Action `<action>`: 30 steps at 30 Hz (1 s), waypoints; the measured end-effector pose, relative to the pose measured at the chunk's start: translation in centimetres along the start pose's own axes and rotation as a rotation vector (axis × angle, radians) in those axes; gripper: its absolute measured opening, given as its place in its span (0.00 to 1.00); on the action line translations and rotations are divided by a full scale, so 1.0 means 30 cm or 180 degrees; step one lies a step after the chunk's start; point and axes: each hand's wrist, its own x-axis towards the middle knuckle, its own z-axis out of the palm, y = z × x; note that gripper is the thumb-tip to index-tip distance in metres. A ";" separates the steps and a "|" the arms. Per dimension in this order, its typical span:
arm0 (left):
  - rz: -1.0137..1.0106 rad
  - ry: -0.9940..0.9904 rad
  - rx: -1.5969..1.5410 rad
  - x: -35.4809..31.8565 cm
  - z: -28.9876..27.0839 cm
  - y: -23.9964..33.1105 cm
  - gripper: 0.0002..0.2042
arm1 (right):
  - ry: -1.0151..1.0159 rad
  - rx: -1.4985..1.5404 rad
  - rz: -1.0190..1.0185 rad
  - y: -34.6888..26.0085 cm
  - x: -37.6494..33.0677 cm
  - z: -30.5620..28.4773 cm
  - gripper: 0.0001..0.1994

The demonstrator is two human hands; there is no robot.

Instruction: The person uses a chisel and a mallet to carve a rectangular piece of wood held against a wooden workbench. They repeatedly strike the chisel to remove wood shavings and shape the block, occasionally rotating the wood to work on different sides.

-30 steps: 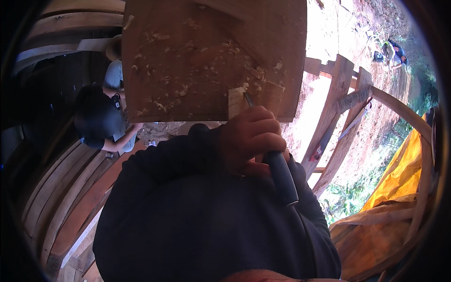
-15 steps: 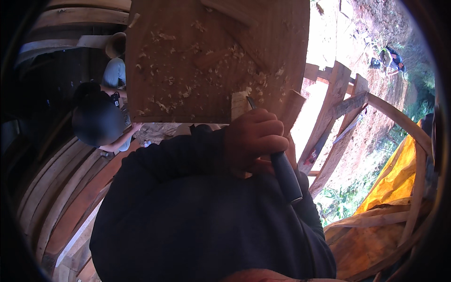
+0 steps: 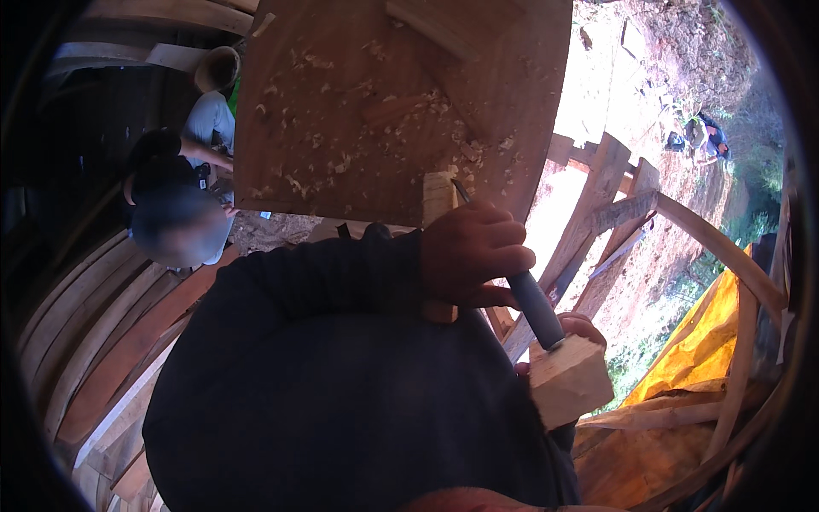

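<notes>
The broad brown wooden panel (image 3: 384, 102) fills the far middle of the view, its face strewn with pale shavings (image 3: 358, 145), and it serves as the work surface here. Below it a dark long sleeve (image 3: 341, 375) covers most of the near view. The left hand (image 3: 469, 256) reaches across with its grip wrapped fully shut round a chisel with a dark grey cylindrical handle (image 3: 536, 309), the thin blade angled up to the panel's near edge, just beside a pale narrow wood strip (image 3: 438, 200). The right hand (image 3: 580, 328) shows only its fingertips, closed over a pale squared wooden block (image 3: 567, 380) that sits touching the butt of the handle like a mallet. To cut well, I judge the blade should stay low and steady, the block striking squarely on the handle end, with light blows so the edge does not dive. To the left curve stacked bent planks (image 3: 94, 341), with another person's pale shirt (image 3: 209, 124) beyond; to the right stand rough timber frames (image 3: 614, 196), a yellow tarpaulin (image 3: 699, 337) and sunlit red earth (image 3: 674, 51).
</notes>
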 end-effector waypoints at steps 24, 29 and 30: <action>-0.0176 0.0111 0.0272 0.022 0.019 -0.003 0.20 | -0.0396 -0.0772 0.0278 0.071 0.037 -0.132 0.38; -0.0192 0.0047 0.0281 0.023 0.028 -0.009 0.21 | -0.0039 -0.0292 0.1241 -0.002 0.083 -0.011 0.25; -0.0229 -0.0015 0.0304 0.020 0.028 -0.008 0.21 | -0.0119 -0.0937 0.1272 -0.004 0.084 -0.025 0.25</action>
